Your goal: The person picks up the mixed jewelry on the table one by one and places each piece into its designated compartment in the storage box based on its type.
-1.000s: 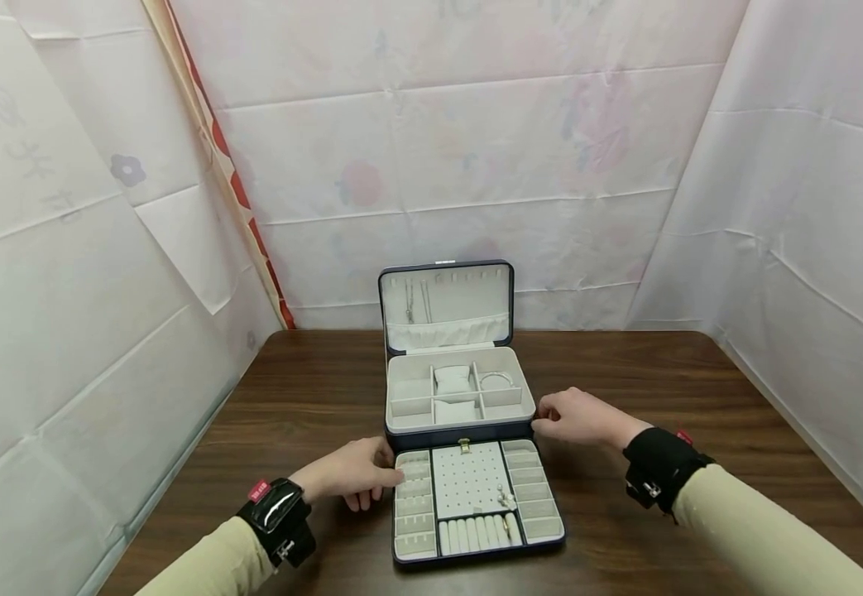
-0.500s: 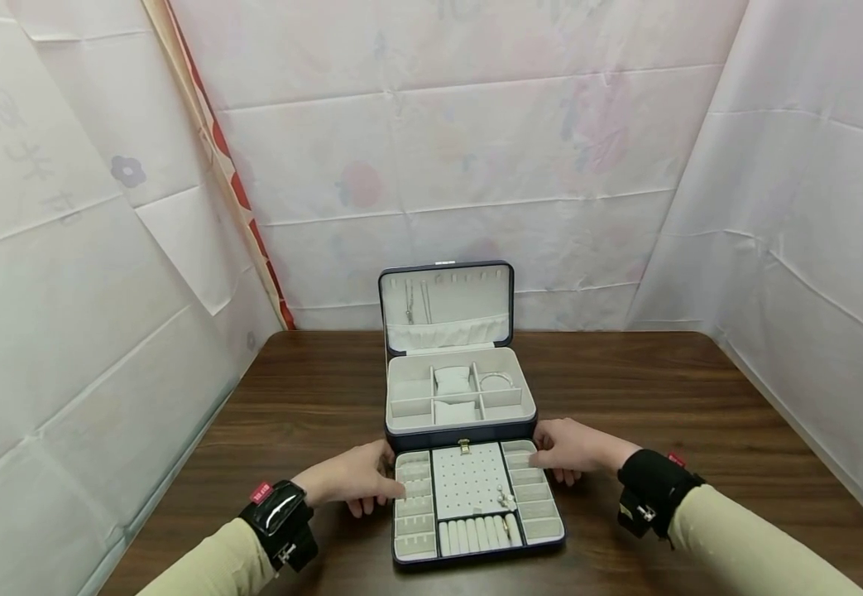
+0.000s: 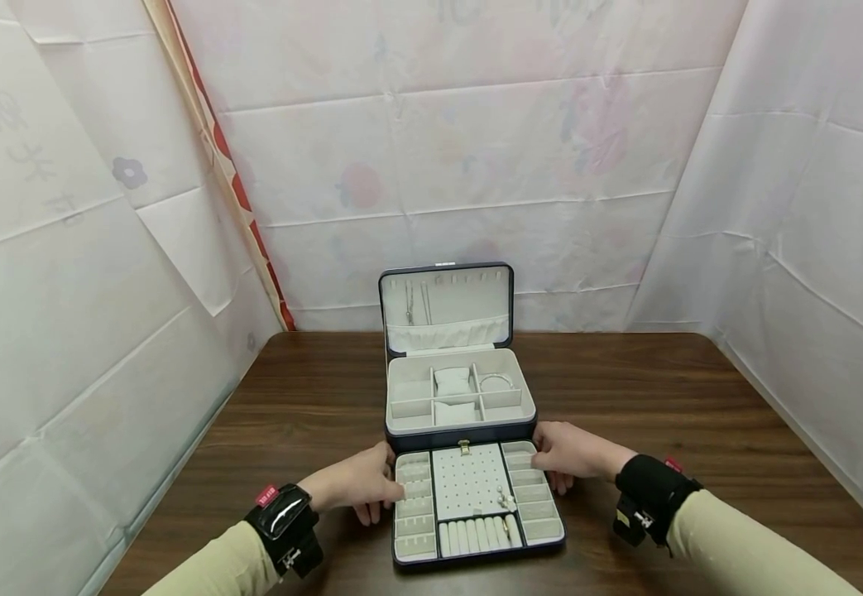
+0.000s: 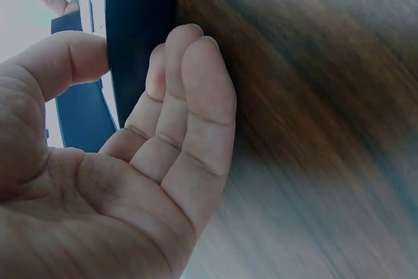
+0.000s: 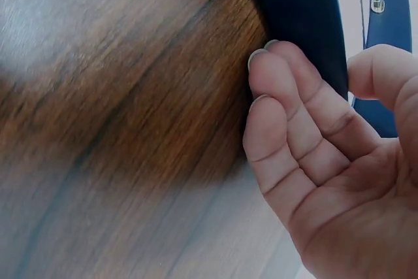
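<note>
A navy jewelry tray (image 3: pixel 479 561) with pale compartments, a perforated panel and ring rolls lies in front of the opened jewelry box (image 3: pixel 461 433). My left hand (image 3: pixel 357 484) pinches the tray's left edge. In the left wrist view its thumb (image 4: pixel 88 60) is at the rim and the other fingers lie along the dark outer wall. At the right edge, my right hand (image 3: pixel 580 451) pinches the same tray. The right wrist view has that thumb (image 5: pixel 372 73) at the rim and the fingers bent against the side. Earrings (image 3: pixel 506 498) and a ring sit in the tray.
The box's lid (image 3: pixel 446 302) stands upright with necklaces hanging inside. Small cushions (image 3: pixel 452 380) and a bracelet (image 3: pixel 496 382) occupy box compartments. A gold clasp (image 3: pixel 464 447) is at the box's front. Brown wooden table (image 3: pixel 625 372) surrounds everything, with white cloth walls beyond.
My right hand has come nearer from the box's front right corner and now holds the tray's right edge. The left hand has shifted only slightly; box and tray stay in place.
</note>
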`<action>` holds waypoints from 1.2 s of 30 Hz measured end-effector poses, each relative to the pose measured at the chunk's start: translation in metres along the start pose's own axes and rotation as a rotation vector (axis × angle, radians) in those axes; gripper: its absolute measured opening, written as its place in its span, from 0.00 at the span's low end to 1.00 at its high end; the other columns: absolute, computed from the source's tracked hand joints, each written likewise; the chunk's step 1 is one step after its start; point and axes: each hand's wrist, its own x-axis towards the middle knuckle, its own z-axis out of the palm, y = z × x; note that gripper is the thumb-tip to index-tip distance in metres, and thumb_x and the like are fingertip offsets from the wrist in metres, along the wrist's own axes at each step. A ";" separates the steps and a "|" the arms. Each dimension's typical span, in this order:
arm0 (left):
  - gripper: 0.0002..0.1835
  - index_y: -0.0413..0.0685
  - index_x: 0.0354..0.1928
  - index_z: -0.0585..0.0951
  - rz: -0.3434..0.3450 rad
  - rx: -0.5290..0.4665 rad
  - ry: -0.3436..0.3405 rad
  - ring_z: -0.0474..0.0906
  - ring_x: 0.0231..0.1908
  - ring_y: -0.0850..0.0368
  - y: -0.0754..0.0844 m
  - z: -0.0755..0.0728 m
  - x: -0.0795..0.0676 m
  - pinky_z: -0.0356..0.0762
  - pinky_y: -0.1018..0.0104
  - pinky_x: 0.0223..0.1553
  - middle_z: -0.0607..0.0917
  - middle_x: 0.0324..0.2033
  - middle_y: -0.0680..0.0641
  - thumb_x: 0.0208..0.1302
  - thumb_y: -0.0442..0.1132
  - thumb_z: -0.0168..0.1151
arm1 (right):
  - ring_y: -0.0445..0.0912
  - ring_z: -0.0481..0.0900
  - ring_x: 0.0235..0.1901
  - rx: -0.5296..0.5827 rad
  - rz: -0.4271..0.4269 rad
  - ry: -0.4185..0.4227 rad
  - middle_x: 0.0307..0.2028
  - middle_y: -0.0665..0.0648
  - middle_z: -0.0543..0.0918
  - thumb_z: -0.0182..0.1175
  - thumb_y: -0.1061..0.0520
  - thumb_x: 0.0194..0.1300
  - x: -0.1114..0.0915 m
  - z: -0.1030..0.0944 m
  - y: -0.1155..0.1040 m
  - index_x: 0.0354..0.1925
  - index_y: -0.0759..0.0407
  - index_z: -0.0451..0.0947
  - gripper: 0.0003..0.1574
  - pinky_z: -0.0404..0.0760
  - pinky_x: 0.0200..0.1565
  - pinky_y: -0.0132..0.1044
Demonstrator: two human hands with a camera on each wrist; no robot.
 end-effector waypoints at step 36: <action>0.39 0.44 0.72 0.66 0.017 0.094 0.006 0.78 0.18 0.54 0.016 0.015 -0.007 0.78 0.60 0.19 0.83 0.21 0.46 0.55 0.33 0.66 | 0.53 0.81 0.15 0.012 -0.108 -0.079 0.16 0.59 0.82 0.54 0.66 0.65 -0.014 -0.008 -0.003 0.68 0.62 0.70 0.32 0.78 0.20 0.43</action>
